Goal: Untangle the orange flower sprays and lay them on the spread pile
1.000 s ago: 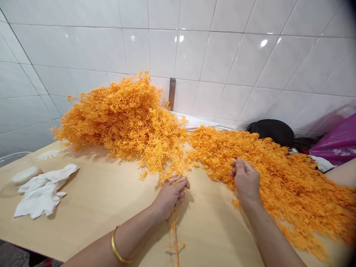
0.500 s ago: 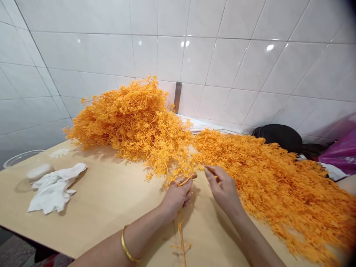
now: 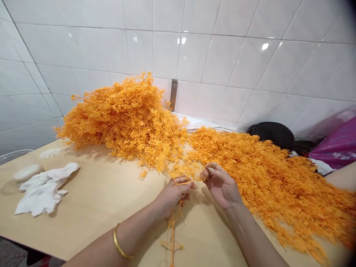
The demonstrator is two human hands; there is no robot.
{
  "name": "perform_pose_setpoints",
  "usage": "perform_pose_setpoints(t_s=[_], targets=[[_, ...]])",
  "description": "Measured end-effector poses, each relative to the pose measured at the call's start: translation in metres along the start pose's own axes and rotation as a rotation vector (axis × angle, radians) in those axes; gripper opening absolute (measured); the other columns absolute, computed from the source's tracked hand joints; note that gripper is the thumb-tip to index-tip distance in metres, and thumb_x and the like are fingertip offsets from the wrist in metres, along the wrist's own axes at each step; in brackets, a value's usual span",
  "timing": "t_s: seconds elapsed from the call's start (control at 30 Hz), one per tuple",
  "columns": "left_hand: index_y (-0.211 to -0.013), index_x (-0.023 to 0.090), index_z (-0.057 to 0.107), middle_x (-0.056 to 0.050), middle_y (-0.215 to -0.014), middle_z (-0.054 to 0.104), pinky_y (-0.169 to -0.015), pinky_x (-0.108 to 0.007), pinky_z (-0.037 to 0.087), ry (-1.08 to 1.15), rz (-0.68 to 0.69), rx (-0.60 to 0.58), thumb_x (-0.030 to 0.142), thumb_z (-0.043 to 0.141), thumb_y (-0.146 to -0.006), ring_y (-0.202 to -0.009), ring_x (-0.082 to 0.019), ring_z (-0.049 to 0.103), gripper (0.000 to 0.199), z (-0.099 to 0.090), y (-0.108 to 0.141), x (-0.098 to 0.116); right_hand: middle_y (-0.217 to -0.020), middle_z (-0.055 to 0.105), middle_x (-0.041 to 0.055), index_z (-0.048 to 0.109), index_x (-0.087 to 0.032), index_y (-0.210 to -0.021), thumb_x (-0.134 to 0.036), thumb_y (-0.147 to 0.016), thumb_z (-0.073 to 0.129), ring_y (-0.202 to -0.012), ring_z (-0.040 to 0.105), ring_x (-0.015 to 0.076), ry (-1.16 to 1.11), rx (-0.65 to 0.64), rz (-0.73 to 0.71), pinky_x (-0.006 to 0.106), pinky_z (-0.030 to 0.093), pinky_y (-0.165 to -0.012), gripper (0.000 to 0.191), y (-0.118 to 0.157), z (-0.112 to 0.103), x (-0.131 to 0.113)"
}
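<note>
My left hand (image 3: 176, 194) is closed around an orange plastic stem (image 3: 172, 237) of artificial foliage, whose lower end runs down toward me over the table. From its fingers a thin orange strand stretches across to my right hand (image 3: 221, 185), which pinches it between thumb and fingers. Just beyond both hands are small orange sprigs, partly blurred. A tall heap of orange artificial foliage (image 3: 119, 115) rises at the back left. To the right of my right hand spreads a flatter pile of orange sprigs (image 3: 267, 174).
At the left of the wooden table (image 3: 102, 200) lie a crumpled white cloth (image 3: 46, 189) and a round white object (image 3: 27, 173). Behind the right pile are a black case (image 3: 272, 134) and a purple bag (image 3: 333, 144). A tiled wall (image 3: 194, 55) closes off the back.
My right hand has taken the thin strand, which now spans between both hands. My left hand keeps its grip on the stem. The whole view has shifted slightly.
</note>
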State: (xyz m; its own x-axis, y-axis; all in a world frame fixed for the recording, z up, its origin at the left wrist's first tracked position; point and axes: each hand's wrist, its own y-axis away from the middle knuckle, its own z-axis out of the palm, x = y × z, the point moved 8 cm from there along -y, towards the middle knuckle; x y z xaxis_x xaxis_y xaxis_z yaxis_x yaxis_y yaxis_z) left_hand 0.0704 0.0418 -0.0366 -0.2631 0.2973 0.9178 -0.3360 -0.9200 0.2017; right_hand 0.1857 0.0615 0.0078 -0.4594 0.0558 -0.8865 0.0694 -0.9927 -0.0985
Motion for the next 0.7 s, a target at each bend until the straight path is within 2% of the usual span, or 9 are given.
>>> perform_pose_setpoints(t_s=[0.07,0.13,0.23,0.3,0.4,0.47,0.57,0.7], targets=[[-0.068,0.012,0.059,-0.002,-0.061,0.055,-0.042,-0.019,0.024,0.037,-0.017,-0.020,0.030,0.060,-0.066,-0.046,-0.006,0.044,0.018,-0.001,0.000,0.001,-0.054,0.048,-0.0038,0.054,-0.020,-0.071,-0.024,-0.064,0.058,-0.055,0.048,0.0105,-0.009,0.007,-0.005,0.025,0.040,-0.059,0.009,-0.001,-0.007,-0.005],[-0.072,0.012,0.060,-0.004,-0.062,0.057,-0.042,-0.019,0.025,0.035,-0.024,-0.058,0.032,0.059,-0.066,-0.046,-0.007,0.044,0.021,0.001,0.000,0.001,-0.058,0.052,-0.0029,0.053,-0.020,-0.074,-0.028,-0.067,0.058,-0.057,0.050,0.0105,0.064,0.035,-0.004,0.025,0.040,-0.060,0.012,0.000,-0.012,-0.006],[-0.074,0.012,0.062,0.001,-0.046,0.049,-0.039,-0.020,0.021,-0.015,-0.019,-0.076,0.029,0.061,-0.065,-0.040,-0.007,0.037,0.019,0.004,0.001,0.001,-0.069,0.058,-0.0002,0.054,-0.021,-0.085,-0.041,-0.071,0.055,-0.059,0.053,0.0108,0.267,0.050,0.089,0.024,0.041,-0.057,0.025,0.003,-0.010,0.004],[-0.066,0.013,0.062,0.004,-0.038,0.040,-0.038,-0.021,0.018,-0.072,-0.009,-0.081,0.026,0.062,-0.063,-0.035,-0.006,0.030,0.013,0.005,0.003,-0.001,-0.067,0.057,-0.0009,0.055,-0.021,-0.092,-0.046,-0.071,0.054,-0.056,0.052,0.0103,0.328,-0.020,0.194,0.022,0.040,-0.052,0.032,0.008,-0.001,0.016],[-0.059,0.015,0.062,0.005,-0.038,0.036,-0.037,-0.022,0.016,-0.157,-0.022,-0.140,0.027,0.061,-0.064,-0.034,-0.005,0.026,0.014,0.011,0.005,-0.006,-0.063,0.056,-0.0018,0.056,-0.021,-0.098,-0.043,-0.070,0.057,-0.050,0.050,0.0089,0.224,-0.134,0.282,0.019,0.035,-0.042,0.035,0.014,0.017,0.027],[-0.060,0.015,0.063,0.004,-0.039,0.037,-0.038,-0.023,0.017,-0.193,-0.032,-0.190,0.030,0.060,-0.066,-0.035,-0.006,0.027,0.017,0.014,0.007,-0.009,-0.065,0.057,-0.0011,0.056,-0.021,-0.101,-0.038,-0.069,0.059,-0.049,0.051,0.0090,0.123,-0.148,0.293,0.019,0.036,-0.041,0.036,0.015,0.022,0.028],[-0.062,0.014,0.063,0.003,-0.041,0.039,-0.039,-0.022,0.018,-0.213,-0.042,-0.226,0.031,0.059,-0.067,-0.037,-0.006,0.029,0.018,0.017,0.008,-0.008,-0.063,0.058,-0.0018,0.057,-0.020,-0.095,-0.027,-0.061,0.066,-0.052,0.054,0.0103,0.028,-0.075,0.277,0.021,0.041,-0.048,0.035,0.011,0.017,0.025],[-0.061,0.014,0.061,0.003,-0.041,0.041,-0.039,-0.022,0.017,-0.201,-0.076,-0.263,0.033,0.059,-0.066,-0.036,-0.006,0.030,0.020,0.020,0.010,-0.007,-0.063,0.058,-0.0027,0.059,-0.019,-0.078,-0.017,-0.053,0.067,-0.054,0.054,0.0097,-0.034,0.211,0.126,0.023,0.044,-0.054,0.027,0.000,-0.020,0.007]])
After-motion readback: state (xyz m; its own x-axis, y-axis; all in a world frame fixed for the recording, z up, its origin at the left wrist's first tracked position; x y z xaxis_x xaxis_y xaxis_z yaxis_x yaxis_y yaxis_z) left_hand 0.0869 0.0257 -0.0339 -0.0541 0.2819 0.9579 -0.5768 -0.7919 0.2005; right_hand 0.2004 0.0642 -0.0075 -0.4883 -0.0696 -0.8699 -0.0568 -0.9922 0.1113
